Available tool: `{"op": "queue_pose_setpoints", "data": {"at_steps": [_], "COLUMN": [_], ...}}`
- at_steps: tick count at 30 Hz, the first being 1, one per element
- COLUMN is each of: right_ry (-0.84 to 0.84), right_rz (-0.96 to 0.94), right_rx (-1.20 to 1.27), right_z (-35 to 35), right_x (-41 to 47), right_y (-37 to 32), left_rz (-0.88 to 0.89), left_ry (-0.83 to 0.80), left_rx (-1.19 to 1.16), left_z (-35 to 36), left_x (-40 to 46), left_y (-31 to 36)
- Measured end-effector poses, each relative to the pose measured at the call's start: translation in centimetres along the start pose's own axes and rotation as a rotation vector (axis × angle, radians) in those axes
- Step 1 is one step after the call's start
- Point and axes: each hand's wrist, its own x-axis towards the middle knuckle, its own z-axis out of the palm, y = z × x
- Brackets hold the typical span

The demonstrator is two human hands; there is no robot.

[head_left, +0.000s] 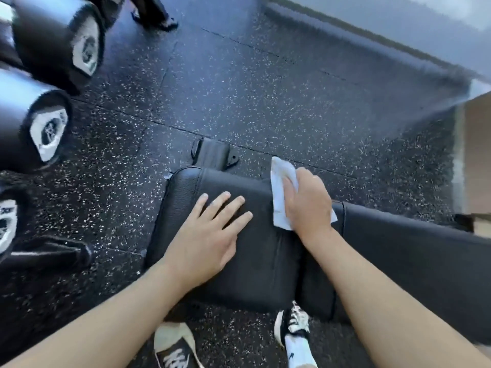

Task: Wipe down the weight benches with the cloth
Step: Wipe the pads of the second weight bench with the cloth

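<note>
A black padded weight bench (255, 266) runs from the middle of the view off to the right, its seat pad nearest me and a longer back pad (414, 251) beyond a seam. My left hand (210, 237) lies flat on the seat pad with fingers straight and spread. My right hand (305, 205) presses a white cloth (279, 187) onto the far edge of the seat pad; its fingers curve over the cloth, which sticks out past the fingertips and under the wrist.
Large black dumbbells (53, 35) are racked at the left edge. The speckled rubber floor (239, 88) surrounds the bench. Another person's feet (156, 17) stand at the top. A grey wall base (372, 43) runs along the upper right. My own shoes (292, 322) are below the bench.
</note>
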Motion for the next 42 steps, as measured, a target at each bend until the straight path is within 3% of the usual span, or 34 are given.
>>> {"op": "queue_pose_setpoints", "data": {"at_steps": [7, 12, 17, 24, 33, 38, 42], "right_ry": [0.218, 0.156, 0.184, 0.276, 0.523, 0.651, 0.805], "right_rz": [0.034, 0.001, -0.006, 0.229, 0.47, 0.84, 1.073], "right_rx": [0.069, 0.13, 0.095, 0.149, 0.126, 0.541, 0.769], "right_z": [0.2, 1.3, 1.0, 0.9, 4.0, 7.9, 8.9], "right_x": [-9.8, -19.4, -17.2, -8.5, -19.3, -26.8, -25.0], "right_y": [-1.1, -0.8, -0.5, -2.9, -5.7, -11.0, -12.7], "left_rz": [0.119, 0.12, 0.122, 0.132, 0.109, 0.121, 0.111], "left_ry": [-0.01, 0.036, 0.079, 0.099, 0.031, 0.035, 0.038], "left_rx": [0.026, 0.015, 0.022, 0.026, -0.017, -0.04, -0.043], "left_z": [0.8, 0.7, 0.9, 0.9, 0.5, 0.8, 0.8], "left_x": [2.6, 2.5, 2.6, 2.6, 2.4, 2.2, 2.0], "left_y": [-0.1, -0.2, 0.1, -0.3, -0.1, -0.1, 0.0]}}
